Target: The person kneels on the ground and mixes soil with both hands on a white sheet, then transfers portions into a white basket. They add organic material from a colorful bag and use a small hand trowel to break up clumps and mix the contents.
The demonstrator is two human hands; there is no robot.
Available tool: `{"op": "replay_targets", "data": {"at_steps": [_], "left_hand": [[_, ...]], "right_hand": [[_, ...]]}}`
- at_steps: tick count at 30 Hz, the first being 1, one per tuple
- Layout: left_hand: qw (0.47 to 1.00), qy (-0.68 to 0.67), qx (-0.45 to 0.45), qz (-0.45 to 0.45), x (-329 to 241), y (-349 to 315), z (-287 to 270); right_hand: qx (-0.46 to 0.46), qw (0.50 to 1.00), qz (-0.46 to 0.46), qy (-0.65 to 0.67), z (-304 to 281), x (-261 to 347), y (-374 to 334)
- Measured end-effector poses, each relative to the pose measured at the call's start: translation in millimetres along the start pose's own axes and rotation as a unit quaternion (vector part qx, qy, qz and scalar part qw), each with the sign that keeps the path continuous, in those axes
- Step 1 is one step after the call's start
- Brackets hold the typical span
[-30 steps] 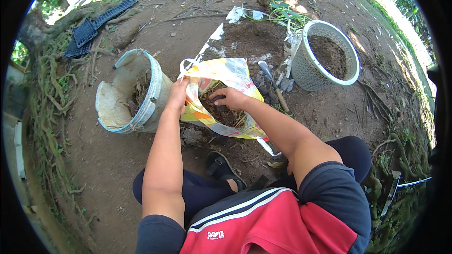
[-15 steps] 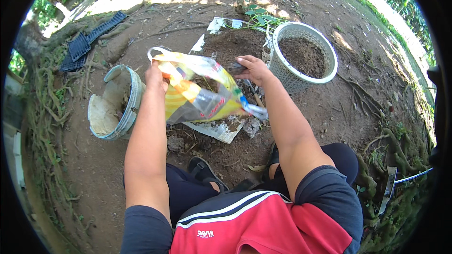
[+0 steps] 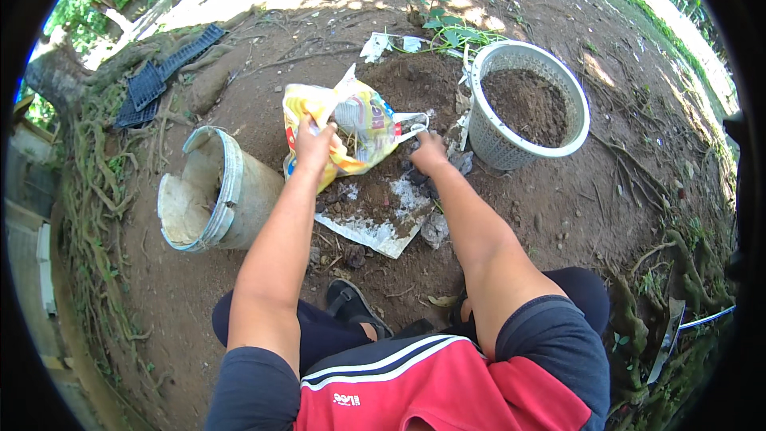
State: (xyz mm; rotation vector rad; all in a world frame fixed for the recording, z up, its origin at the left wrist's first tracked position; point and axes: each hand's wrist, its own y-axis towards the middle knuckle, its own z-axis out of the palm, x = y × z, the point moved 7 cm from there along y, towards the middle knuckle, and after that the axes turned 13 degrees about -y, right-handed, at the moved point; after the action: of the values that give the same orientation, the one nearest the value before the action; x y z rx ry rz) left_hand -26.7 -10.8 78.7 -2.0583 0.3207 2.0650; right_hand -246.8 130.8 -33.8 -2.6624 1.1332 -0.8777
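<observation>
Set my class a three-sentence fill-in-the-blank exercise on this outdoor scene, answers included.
1. The left hand grips a bag made of ____.
2. The whitish bucket is on the person's ____ side.
3. The hand nearer the soil-filled basket is the ____ one.

Missing words: plastic; left; right.

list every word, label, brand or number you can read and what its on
Shirt: small white lettering on the red front; I won't copy out the wording.
Plastic bag: coloured print, too creased and blurred to read.
White basket, bucket and black trays: no lettering that I can make out.
No signs or numbers that I can make out elsewhere.
</observation>
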Motion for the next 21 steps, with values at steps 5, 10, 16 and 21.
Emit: {"op": "replay_targets", "data": {"at_steps": [5,10,16,21], "left_hand": [[0.995,-0.089,0.022,-0.032,16,0,4],[0.991,-0.002,-0.076,0.109,1,15,-58],[0.887,0.386,-0.247,-0.061,102,39,-157],[0.884,-0.105,-0.199,-0.409,189,17,-136]], "right_hand": [[-0.019,0.943,-0.282,-0.174,27,130,-75],[0.039,0.943,-0.17,0.285,30,145,-44],[0.117,0.806,-0.158,0.559,11,114,-8],[0.165,0.683,-0.094,0.705,12,66,-14]]}}
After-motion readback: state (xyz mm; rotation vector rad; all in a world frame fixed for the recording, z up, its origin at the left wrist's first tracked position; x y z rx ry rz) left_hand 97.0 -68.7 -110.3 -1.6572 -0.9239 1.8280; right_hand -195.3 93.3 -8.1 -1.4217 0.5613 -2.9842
